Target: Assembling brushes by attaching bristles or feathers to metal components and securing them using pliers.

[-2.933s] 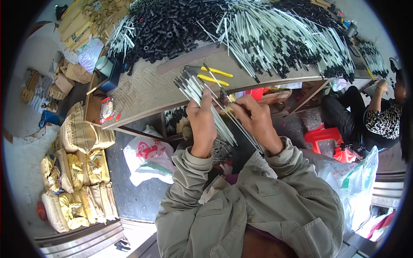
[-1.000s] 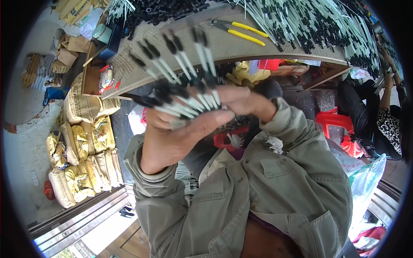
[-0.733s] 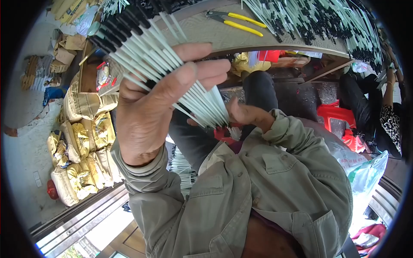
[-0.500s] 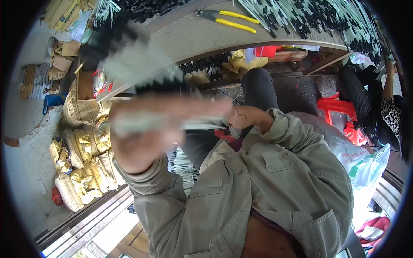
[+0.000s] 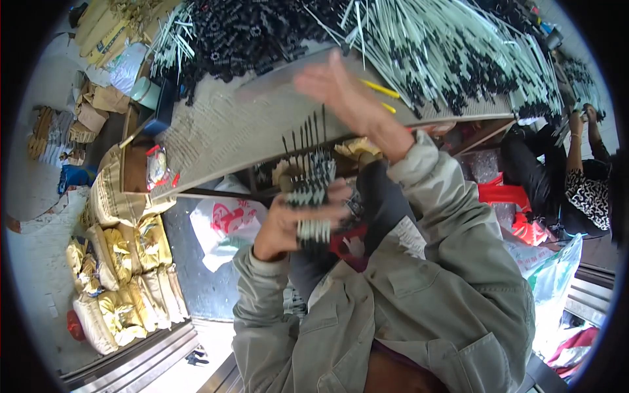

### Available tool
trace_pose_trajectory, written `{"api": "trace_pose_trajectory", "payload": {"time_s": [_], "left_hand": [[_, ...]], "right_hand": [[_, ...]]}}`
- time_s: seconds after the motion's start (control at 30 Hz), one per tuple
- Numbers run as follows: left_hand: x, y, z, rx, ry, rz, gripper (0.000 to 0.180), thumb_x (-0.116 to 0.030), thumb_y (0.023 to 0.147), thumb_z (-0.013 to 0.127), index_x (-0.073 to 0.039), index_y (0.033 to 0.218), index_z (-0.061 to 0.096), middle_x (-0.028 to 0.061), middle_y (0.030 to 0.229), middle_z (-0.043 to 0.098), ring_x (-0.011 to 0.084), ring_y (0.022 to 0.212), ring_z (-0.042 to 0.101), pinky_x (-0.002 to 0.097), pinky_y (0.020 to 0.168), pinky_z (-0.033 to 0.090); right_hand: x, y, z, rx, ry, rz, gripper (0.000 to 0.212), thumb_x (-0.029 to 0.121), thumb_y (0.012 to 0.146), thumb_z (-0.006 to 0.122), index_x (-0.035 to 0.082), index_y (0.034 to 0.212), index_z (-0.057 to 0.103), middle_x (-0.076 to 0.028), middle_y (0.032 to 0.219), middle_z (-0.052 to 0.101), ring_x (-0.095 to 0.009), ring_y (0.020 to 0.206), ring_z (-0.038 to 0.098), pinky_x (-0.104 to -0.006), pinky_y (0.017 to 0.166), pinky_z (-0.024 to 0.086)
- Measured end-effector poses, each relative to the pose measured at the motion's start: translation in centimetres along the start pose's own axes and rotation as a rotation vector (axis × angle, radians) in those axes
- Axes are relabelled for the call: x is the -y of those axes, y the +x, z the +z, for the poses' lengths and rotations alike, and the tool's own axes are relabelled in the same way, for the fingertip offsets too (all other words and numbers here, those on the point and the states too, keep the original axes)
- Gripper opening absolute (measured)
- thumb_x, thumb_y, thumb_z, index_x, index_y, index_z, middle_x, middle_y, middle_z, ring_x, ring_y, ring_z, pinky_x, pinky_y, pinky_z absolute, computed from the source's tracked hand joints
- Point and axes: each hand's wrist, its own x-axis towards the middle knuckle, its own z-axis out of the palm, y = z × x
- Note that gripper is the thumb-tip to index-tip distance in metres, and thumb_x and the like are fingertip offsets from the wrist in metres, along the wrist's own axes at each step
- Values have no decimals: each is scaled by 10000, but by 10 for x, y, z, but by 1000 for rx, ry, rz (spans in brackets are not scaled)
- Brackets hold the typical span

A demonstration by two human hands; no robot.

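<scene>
In my left hand (image 5: 283, 229) is a bundle of pale green-white sticks with black fittings (image 5: 311, 200), held over my lap. Several thin black-tipped rods stand up out of its far end. The fingers are wrapped round the bundle and slightly blurred. My right hand (image 5: 341, 95) is stretched out above the worktable, its fingers extended and smeared by motion. A faint blurred streak runs past its fingertips; I cannot make out what it is. Beneath the right forearm, yellow-handled pliers (image 5: 380, 87) show only in part. A large pile of pale sticks with black ends (image 5: 445, 52) covers the table's far right.
Small black parts (image 5: 242, 33) are heaped at the back of the worktable (image 5: 216, 124). Filled sacks (image 5: 124, 275) stand on the left floor. A red stool (image 5: 501, 193) and a co-worker (image 5: 586, 190) are at the right. A printed plastic bag (image 5: 226, 226) lies below the table edge.
My right hand has moved from near my lap out over the table. The left hand has come back from the left to my lap with the bundle. The view has shifted too.
</scene>
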Motion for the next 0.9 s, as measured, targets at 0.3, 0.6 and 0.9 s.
{"api": "trace_pose_trajectory", "payload": {"time_s": [0.3,0.6,0.9], "left_hand": [[36,31,-48,-262,-56,-170,193,16,819,575,39,1004,627,107,1037,636,124,923,579,238,798,442],[28,31,-57,-275,-85,-164,212,-19,843,541,75,1024,598,168,1008,629,234,952,602,332,855,454],[26,36,-52,-357,-161,-161,259,-93,875,522,60,1079,571,184,1017,621,231,950,602,329,821,478]], "right_hand": [[54,153,-32,245,-1762,-286,192,105,772,497,25,847,655,-146,829,653,-306,823,630,-410,701,512],[41,173,-40,249,-2259,-207,154,151,772,523,76,855,628,-92,863,656,-278,813,636,-396,653,502],[36,164,-57,148,-1981,-373,101,131,699,563,168,726,653,-57,719,638,-274,692,628,-380,583,499]]}}
